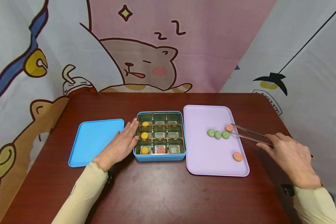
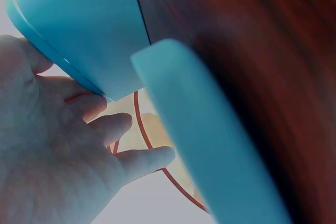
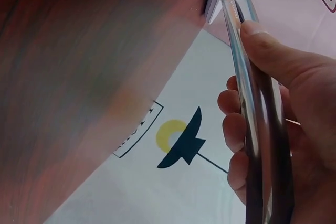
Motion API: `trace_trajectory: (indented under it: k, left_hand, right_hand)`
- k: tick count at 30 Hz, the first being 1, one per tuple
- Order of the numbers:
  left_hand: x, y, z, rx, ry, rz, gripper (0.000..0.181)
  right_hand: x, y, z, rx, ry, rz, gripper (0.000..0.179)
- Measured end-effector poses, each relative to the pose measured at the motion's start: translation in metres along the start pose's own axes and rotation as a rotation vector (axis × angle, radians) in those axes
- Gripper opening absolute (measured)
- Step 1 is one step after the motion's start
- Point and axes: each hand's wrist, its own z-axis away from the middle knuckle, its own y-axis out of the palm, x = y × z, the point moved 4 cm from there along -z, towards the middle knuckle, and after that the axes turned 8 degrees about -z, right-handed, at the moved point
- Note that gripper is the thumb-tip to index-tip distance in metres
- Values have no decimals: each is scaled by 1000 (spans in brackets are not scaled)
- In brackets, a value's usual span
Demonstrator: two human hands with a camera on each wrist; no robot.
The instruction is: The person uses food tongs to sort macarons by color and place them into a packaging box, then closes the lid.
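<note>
My right hand (image 1: pixel 292 157) grips metal tongs (image 3: pixel 268 140) between thumb and curled fingers. The tong tips straddle a small round orange piece (image 1: pixel 229 128) on the lilac tray (image 1: pixel 204 158). Three green pieces (image 1: pixel 218 134) lie in a row beside it, and another orange piece (image 1: pixel 237 156) sits nearer the front. With fingers straight, my left hand (image 1: pixel 119 144) rests against the left side of a blue box (image 1: pixel 159 158) with a divided insert. Yellow pieces (image 1: pixel 144 135) fill its left column of compartments; a pinkish piece (image 1: pixel 161 150) is in the front middle one.
A flat blue lid (image 1: pixel 96 140) lies on the brown table (image 1: pixel 156 193), left of the box and partly under my left forearm in the head view. The tray stands right beside the box. A printed cloth (image 1: pixel 212 37) hangs behind the table.
</note>
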Motion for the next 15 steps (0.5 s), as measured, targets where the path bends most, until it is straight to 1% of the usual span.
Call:
trace_trajectory:
  k: [3,15]
  left_hand:
    - [0,0,0,-5,0,-3,64]
    - [-1,0,0,1,-3,1,64]
  right_hand:
    - [-1,-1,0,9,3,-2,44]
    - [1,-1,1,1,-15,-10,41]
